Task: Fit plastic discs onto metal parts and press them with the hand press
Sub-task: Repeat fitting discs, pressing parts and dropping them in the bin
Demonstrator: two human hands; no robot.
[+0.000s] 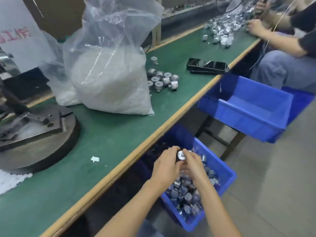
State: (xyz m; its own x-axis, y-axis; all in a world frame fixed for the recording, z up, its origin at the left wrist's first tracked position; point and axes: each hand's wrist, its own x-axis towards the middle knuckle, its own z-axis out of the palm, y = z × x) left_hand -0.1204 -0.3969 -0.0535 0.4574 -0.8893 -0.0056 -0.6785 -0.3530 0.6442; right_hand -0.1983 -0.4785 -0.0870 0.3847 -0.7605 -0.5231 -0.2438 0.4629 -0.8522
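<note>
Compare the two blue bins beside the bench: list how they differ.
The near blue bin, under both hands, is heaped with metal parts; the far blue bin shows a bare inside, apparently empty. The near one sits lower and partly tucked under the bench edge; the far one stands higher, clear of the edge, near the seated person's knee. Both are open-topped blue plastic bins.

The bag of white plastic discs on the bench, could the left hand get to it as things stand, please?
Probably yes: the left hand is low over the blue bin handling a metal part, but bare green bench lies between it and the bag.
</note>
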